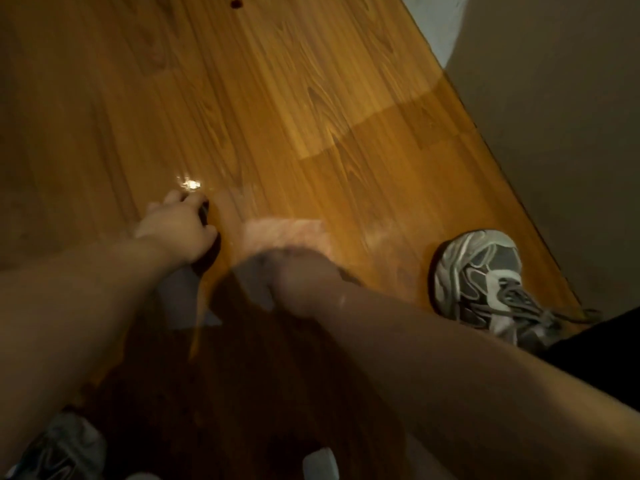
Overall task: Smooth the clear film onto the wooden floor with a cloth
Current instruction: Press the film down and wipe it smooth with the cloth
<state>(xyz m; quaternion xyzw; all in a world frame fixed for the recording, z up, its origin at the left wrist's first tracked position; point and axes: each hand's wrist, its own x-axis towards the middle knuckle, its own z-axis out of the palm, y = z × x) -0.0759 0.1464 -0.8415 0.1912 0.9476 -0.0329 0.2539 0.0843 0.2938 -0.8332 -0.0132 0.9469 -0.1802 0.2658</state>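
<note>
Warm orange-brown planks of the wooden floor [346,140] fill the view, with a grey-brown wall [554,133] along the right edge. A curved boundary between brighter and dimmer light crosses both the boards and the wall.

The clear film [242,199] is barely separable from the wood. It shows only as a sharp glint and some pale streaks on the boards just ahead of the hands, and its edges cannot be traced.

The left hand [180,226] reaches forward with its fingers [187,199] curled round a small dark object [206,213], which is mostly hidden by the hand and cannot be identified. A grey patch [180,299] lies under that wrist, with an unclear outline.

The right hand [301,275] is smeared by motion blur over a pinkish cloth [284,232] that lies on the floor between the two hands. How its fingers are set cannot be told.

A grey and white right shoe [481,282] stands on the boards near the wall, and its markings are too blurred to read. The left shoe [59,445] is cut off at the bottom left corner. A pale block [320,462] at the bottom edge is cropped and in shadow. A few dark red spots [237,2] sit at the top edge, partly cut off.
</note>
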